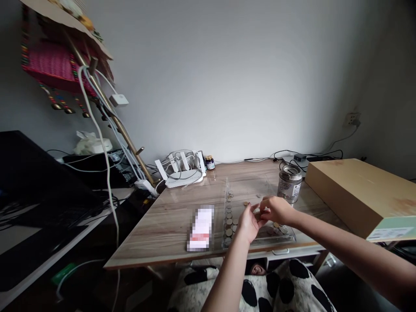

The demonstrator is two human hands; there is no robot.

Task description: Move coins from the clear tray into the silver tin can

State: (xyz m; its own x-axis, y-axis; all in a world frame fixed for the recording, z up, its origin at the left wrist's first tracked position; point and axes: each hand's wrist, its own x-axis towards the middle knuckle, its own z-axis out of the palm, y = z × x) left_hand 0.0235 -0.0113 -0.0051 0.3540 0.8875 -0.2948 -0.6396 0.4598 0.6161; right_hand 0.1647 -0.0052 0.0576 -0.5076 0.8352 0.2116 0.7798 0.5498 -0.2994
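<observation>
- Clear plastic tray (289, 237) sits at the counter's near edge, holding loose coins (229, 216) in a row along its left side.
- I judge I'm mid-sort: my left hand (247, 223) and right hand (275, 209) meet over the tray, fingers pinching what looks like a coin.
- Next: set it down precisely in its row.
- Metal tin (289, 183) stands just behind; I cannot see its contents.

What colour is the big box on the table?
The cardboard box is tan brown, with a pale green end; the head view shows it best.

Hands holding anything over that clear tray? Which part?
Cannot tell for sure. Left hand and right hand meet fingertip to fingertip over the clear tray of coins; any coin pinched there is too small to see.
</observation>
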